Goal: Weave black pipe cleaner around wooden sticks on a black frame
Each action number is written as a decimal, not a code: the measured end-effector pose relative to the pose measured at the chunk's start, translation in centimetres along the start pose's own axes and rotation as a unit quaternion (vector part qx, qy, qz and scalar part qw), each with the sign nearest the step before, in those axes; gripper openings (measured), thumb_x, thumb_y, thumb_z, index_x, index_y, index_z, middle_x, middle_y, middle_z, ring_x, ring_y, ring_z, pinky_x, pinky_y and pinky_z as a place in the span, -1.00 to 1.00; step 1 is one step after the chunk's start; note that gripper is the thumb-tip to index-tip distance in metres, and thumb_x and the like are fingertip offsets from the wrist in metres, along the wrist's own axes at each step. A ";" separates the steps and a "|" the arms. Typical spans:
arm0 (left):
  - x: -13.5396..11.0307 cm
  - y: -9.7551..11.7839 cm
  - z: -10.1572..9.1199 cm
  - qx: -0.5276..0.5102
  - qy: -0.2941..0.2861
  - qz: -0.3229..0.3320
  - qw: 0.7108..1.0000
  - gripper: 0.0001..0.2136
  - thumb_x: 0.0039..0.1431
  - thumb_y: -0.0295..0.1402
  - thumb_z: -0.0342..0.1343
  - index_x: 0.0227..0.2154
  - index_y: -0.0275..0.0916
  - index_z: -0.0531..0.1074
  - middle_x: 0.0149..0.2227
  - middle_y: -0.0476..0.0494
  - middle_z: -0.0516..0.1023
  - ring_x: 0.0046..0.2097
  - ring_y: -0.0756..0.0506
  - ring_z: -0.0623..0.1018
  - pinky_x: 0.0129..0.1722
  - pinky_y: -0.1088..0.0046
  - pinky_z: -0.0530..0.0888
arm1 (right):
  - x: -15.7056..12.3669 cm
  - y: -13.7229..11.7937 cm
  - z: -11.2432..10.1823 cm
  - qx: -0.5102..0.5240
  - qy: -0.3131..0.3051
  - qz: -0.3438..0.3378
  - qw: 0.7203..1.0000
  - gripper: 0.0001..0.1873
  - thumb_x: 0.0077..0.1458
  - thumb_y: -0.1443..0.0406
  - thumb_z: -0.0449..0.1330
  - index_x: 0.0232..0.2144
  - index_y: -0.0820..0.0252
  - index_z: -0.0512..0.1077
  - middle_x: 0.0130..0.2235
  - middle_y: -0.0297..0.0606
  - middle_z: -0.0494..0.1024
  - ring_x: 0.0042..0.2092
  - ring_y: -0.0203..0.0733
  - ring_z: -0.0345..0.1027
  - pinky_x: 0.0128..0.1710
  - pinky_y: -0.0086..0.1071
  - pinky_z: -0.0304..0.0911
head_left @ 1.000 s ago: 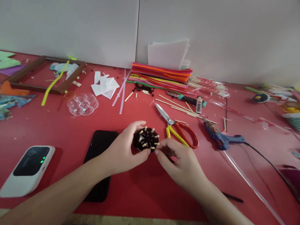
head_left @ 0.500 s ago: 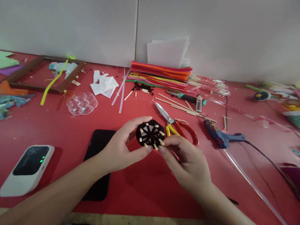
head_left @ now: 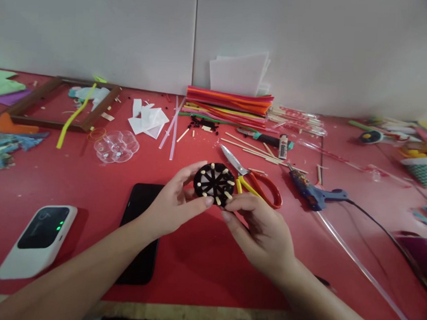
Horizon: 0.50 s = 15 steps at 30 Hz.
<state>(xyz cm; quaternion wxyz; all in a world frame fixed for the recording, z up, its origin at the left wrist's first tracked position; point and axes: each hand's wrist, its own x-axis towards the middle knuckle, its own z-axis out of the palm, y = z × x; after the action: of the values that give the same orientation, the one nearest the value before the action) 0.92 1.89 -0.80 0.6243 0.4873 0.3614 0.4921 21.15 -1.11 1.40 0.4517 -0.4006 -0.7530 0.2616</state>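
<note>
Between my two hands, above the red table, is a small round black fuzzy disc with dark spokes over a pale centre. Several short wooden pegs stick up around its rim. My left hand grips the disc's left side, thumb on the near edge and fingers behind. At the lower right edge, my right hand pinches the disc between thumb and fingers. Scissors with red and yellow handles lie just beyond my right hand. A black phone lies partly under my left forearm.
A blue glue gun with a clear glue stick and cord lies at right. Pipe cleaners, thin wooden sticks and a lighter lie farther back. At left are a white device, a clear flower-shaped tray and a wooden frame.
The disc has turned slightly and tipped, so its pegs sit at different places around the rim. Both hands have shifted a little, still holding it.
</note>
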 end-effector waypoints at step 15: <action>0.3 0.1 -0.1 -0.019 0.002 -0.061 0.998 -0.41 0.03 -0.40 0.40 0.13 -0.15 0.35 0.00 -0.15 0.62 -0.07 -0.12 0.66 -0.02 0.27 0.61 | 0.7 -0.6 0.1 -0.083 -0.007 -0.052 0.995 -0.83 0.24 0.47 0.20 -0.24 0.11 0.50 -0.32 -0.36 0.66 -0.28 -0.37 0.58 -0.20 -0.58 0.48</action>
<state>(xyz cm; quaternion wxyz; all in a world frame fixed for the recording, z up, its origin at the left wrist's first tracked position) 0.93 2.24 -0.71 0.6615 0.4517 0.3821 0.4609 20.65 -0.86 2.12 0.4243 -0.3950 -0.7954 0.1771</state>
